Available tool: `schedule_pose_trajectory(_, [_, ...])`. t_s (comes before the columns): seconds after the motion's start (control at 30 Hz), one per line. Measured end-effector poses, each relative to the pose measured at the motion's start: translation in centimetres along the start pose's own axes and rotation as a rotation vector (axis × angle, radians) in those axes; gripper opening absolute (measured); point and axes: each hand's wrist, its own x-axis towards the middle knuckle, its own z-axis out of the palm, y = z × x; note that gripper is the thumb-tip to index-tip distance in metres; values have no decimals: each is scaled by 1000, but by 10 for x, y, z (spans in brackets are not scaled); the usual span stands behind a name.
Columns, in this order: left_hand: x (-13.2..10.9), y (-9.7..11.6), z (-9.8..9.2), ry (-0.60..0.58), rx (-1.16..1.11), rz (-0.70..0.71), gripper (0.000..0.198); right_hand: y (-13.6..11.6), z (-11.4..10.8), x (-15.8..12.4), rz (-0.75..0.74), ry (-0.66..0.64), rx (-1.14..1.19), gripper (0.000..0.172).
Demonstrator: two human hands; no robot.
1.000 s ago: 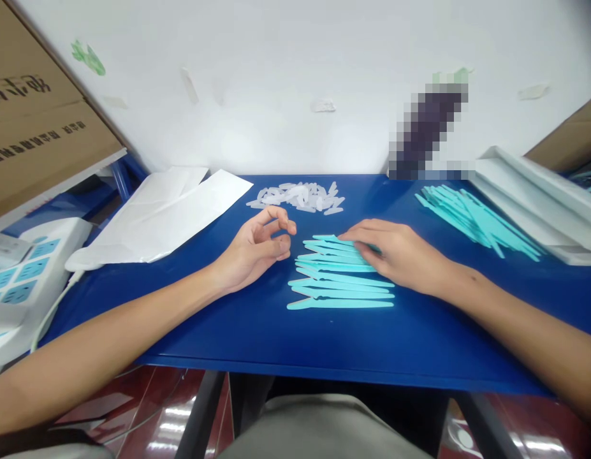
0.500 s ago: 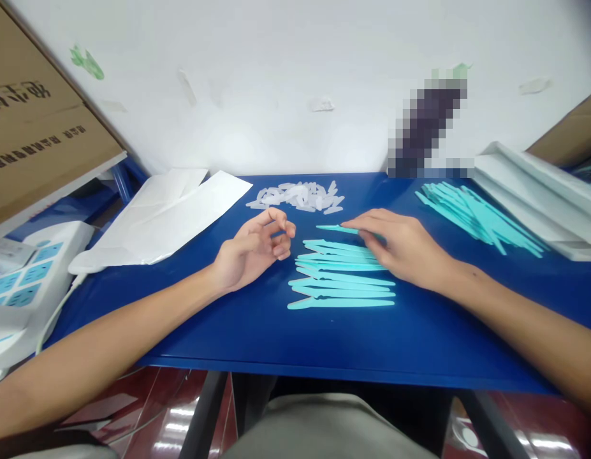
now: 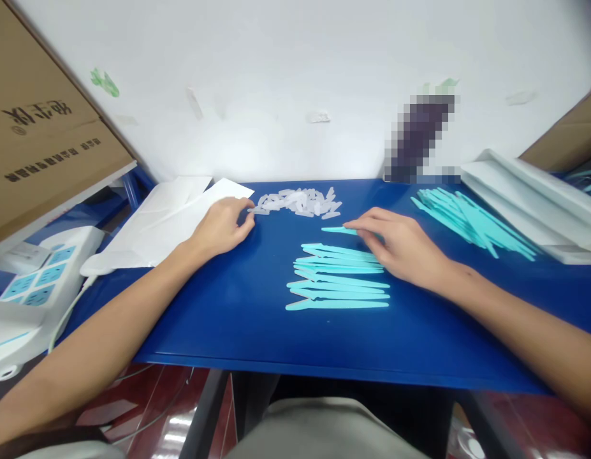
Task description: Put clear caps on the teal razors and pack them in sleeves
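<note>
A row of several turquoise plastic sticks (image 3: 340,277) lies side by side in the middle of the blue table (image 3: 238,319). My right hand (image 3: 400,245) rests at the row's far right end, fingers closed on one turquoise stick (image 3: 338,230) held just beyond the row. My left hand (image 3: 223,224) has its fingertips pinched at the left edge of a heap of small clear plastic caps (image 3: 299,201) near the wall. What the fingertips hold, if anything, is too small to see.
A loose pile of turquoise sticks (image 3: 467,217) lies at the right, beside white trays (image 3: 529,204). White paper bags (image 3: 171,217) lie at the left. A white device with blue buttons (image 3: 27,287) and a cardboard box (image 3: 41,146) stand further left. The wall closes the back.
My left hand has moved from beside the row up and left to the heap of clear caps. My right hand has drawn one stick off the row's far end.
</note>
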Motion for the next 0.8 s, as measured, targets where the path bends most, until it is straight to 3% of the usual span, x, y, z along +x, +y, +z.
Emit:
schedule_pose_trajectory(0.17, [-4, 0, 6, -123, 125, 64, 52, 2, 2, -1, 23, -25, -6, 37])
schedule_pose_trajectory(0.27, [-5, 4, 3, -164, 193, 117, 53, 3, 4, -1, 30, -32, -3, 39])
schedule_pose_trajectory(0.5, [-12, 35, -2, -237, -37, 143, 43, 7, 9, -1, 50, 33, -32, 35])
schedule_pose_trajectory(0.63, [-12, 39, -3, -247, -162, 131, 38, 7, 8, -1, 31, 13, -23, 36])
schedule_pose_trajectory(0.8, [-11, 39, -4, -236, -124, 144, 31, 5, 7, -1, 37, -47, 13, 38])
